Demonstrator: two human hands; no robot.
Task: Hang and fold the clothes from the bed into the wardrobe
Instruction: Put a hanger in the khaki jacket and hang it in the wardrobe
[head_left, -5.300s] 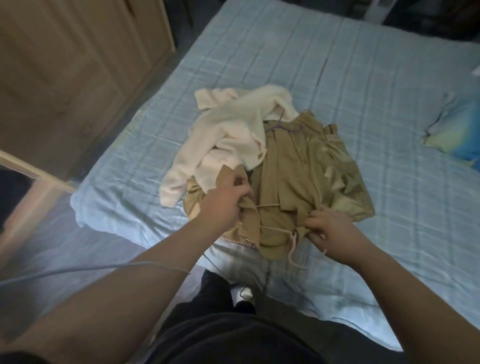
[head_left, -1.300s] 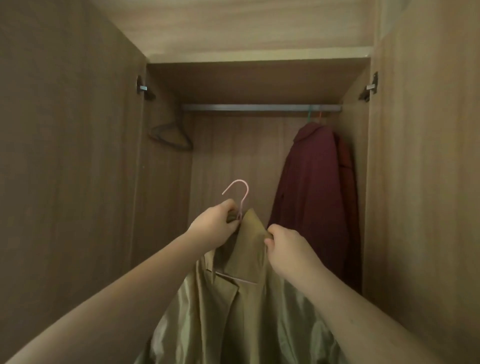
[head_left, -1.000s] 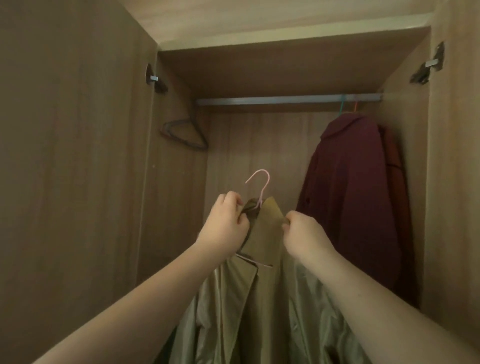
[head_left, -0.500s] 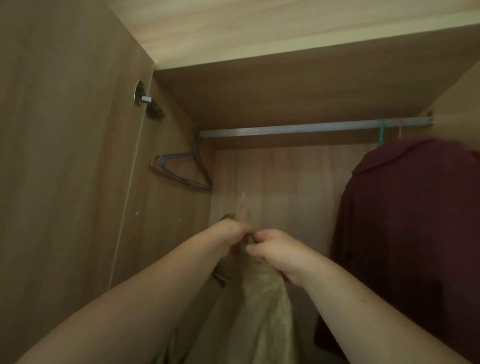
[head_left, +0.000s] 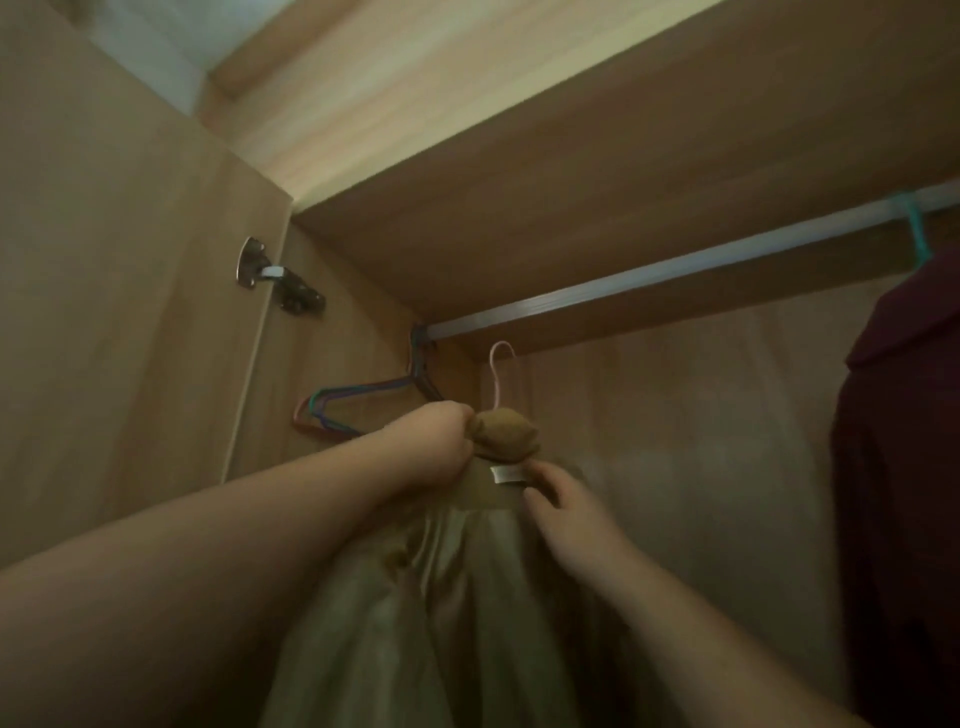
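An olive-tan coat (head_left: 441, 613) hangs from a pink hanger (head_left: 497, 374) that I hold up inside the wardrobe. The hanger's hook is just below the metal rail (head_left: 649, 275) and does not touch it. My left hand (head_left: 439, 447) is shut on the coat's collar at the hanger's neck. My right hand (head_left: 558, 501) grips the coat just below its white label, on the right side. The coat's lower part runs out of the frame.
A bundle of empty coloured hangers (head_left: 358, 408) hangs at the rail's left end against the side wall. A dark red garment (head_left: 904, 467) on a teal hanger (head_left: 917, 228) fills the right. The open door with its hinge (head_left: 275, 280) is at left. A shelf board (head_left: 571, 171) sits above the rail.
I have raised the coat and hanger closer to the rail, and the view has tilted upward. My right hand has dropped from the hanger's neck to below the label.
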